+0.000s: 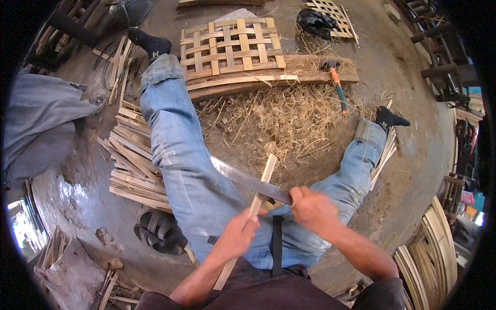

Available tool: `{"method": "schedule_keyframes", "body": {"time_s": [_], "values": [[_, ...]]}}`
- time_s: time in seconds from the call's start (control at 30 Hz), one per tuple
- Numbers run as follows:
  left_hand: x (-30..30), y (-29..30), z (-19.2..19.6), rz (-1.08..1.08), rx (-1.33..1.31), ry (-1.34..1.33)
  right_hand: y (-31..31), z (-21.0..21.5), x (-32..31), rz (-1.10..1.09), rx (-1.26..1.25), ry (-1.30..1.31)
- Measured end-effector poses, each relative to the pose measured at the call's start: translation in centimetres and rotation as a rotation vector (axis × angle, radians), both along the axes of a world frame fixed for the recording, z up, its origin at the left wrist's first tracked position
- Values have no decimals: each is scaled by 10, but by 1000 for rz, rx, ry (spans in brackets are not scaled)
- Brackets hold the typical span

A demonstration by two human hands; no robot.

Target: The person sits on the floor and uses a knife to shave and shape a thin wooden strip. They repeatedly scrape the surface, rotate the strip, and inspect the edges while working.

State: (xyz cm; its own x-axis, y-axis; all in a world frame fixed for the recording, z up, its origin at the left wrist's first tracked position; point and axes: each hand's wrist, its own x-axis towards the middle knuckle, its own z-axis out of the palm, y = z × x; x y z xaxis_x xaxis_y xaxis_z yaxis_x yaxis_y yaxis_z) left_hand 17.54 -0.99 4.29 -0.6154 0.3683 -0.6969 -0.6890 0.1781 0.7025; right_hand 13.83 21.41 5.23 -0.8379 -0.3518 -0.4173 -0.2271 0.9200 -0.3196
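Note:
My left hand [239, 233] is closed round a pale bamboo strip [269, 167], which slants from my waist up and away between my legs. In my closed right hand [314, 209] is a machete, its handle hidden by the fingers. The long grey machete blade [248, 180] points to the upper left and crosses the strip just beyond my left hand. Whether the edge is into the strip or only against it, I cannot tell. My right hand is slightly blurred.
Curly bamboo shavings [294, 124] lie between my outstretched legs. Beyond them a woven bamboo panel [232, 45] rests on a wooden plank [320, 67], with a hammer [337, 85] at its right. Split strips [135, 160] are stacked left of my leg, near dark sandals [159, 231].

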Motion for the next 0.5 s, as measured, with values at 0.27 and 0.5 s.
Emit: {"method": "schedule_keyframes", "body": {"time_s": [0.27, 0.5], "values": [[-2, 6, 3, 61, 84, -144, -2, -3, 3, 31, 29, 47], [-2, 2, 6, 42, 158, -224, 14, -10, -12, -148, 20, -19]]}}
